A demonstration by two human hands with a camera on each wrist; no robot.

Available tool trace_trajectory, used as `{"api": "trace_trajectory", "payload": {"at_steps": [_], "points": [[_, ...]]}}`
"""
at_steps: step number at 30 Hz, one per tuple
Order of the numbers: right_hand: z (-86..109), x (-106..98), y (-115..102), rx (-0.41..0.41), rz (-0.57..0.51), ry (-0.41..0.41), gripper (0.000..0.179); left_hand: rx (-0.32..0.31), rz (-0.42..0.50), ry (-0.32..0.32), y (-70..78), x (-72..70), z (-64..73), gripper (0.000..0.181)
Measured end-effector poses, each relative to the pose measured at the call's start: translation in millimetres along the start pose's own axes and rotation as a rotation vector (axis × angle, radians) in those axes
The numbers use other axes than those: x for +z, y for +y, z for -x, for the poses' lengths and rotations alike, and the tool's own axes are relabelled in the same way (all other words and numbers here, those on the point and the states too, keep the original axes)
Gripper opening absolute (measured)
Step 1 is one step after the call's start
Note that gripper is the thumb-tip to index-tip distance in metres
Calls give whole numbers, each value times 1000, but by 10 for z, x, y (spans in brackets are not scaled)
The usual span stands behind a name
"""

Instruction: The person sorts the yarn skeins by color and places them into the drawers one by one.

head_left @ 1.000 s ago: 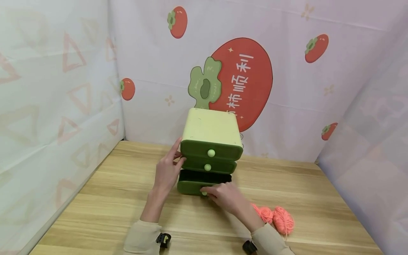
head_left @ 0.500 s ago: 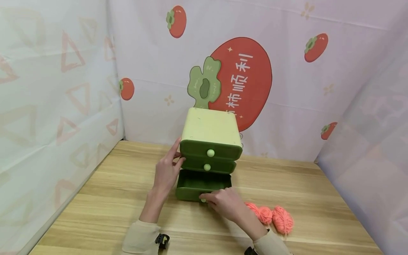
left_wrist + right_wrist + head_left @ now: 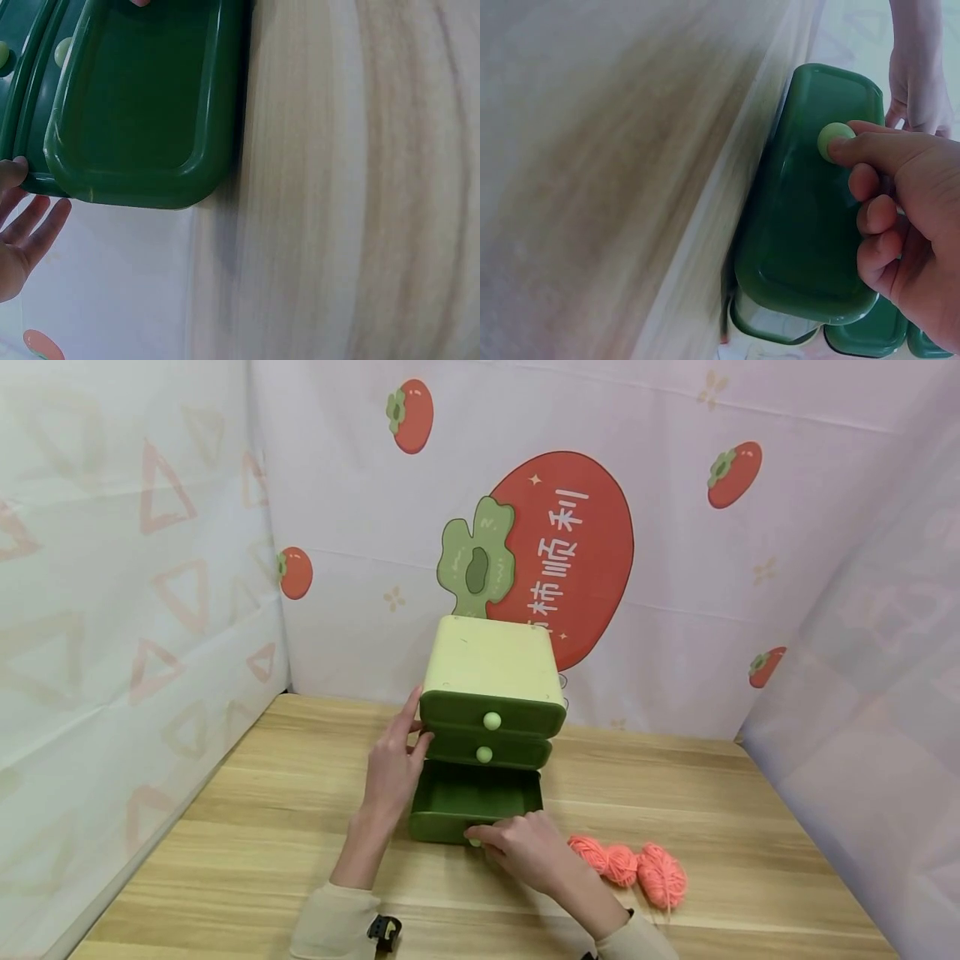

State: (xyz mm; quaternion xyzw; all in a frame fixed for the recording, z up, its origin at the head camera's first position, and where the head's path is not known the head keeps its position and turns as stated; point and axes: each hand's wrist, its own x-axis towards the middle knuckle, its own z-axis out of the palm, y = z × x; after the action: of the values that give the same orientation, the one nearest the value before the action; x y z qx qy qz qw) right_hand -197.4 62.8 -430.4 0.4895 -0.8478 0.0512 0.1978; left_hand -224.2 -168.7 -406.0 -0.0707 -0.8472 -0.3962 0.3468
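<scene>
A small desktop drawer cabinet (image 3: 495,656), with a pale yellow-green top and dark green drawer fronts, stands on the table. Its bottom drawer (image 3: 457,828) is pulled out, and the bare green inside shows. My right hand (image 3: 521,852) pinches that drawer's round pale green knob (image 3: 834,136) between thumb and index finger, the other fingers curled below. Against the cabinet's left side rests my left hand (image 3: 392,768), its fingers fairly straight and its thumb touching the front edge by the middle drawer (image 3: 517,752). The top drawer (image 3: 450,710) is closed, as is the middle one.
Coral-coloured yarn bundles (image 3: 662,877) lie on the wooden table (image 3: 675,793), to the right of my right forearm. Behind the cabinet hangs a white cloth backdrop (image 3: 352,485) printed with red persimmons. Cloth walls stand at the left and right.
The bottom drawer has slid farther out toward me, with my right hand on its knob moving along. My left hand has stayed at the cabinet's side.
</scene>
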Motion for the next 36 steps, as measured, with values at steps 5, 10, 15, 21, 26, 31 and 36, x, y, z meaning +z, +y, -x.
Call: {"api": "trace_trajectory", "payload": {"at_steps": [5, 10, 15, 21, 26, 31, 36], "points": [[-3, -21, -7, 5, -9, -7, 25, 1, -1, -2, 4, 1, 2, 76], [8, -81, 11, -15, -97, 59, 22, 10, 6, -2, 2, 5, 3, 77], [69, -153, 101, -17, -130, 150, 20, 12, 7, -7, 0, 12, 5, 78], [207, -296, 276, 43, -114, 188, 25, 20, 7, -9, -4, 13, 3, 78], [344, -384, 430, 123, -88, 159, 26, 13, 2, -17, -10, 5, 5, 78], [461, -400, 554, 184, -80, 84, 28, 5, 8, -9, -14, -9, 17, 79], [574, -389, 630, 236, -77, 39, 30, 15, 8, -5, -25, -3, 24, 78]]}}
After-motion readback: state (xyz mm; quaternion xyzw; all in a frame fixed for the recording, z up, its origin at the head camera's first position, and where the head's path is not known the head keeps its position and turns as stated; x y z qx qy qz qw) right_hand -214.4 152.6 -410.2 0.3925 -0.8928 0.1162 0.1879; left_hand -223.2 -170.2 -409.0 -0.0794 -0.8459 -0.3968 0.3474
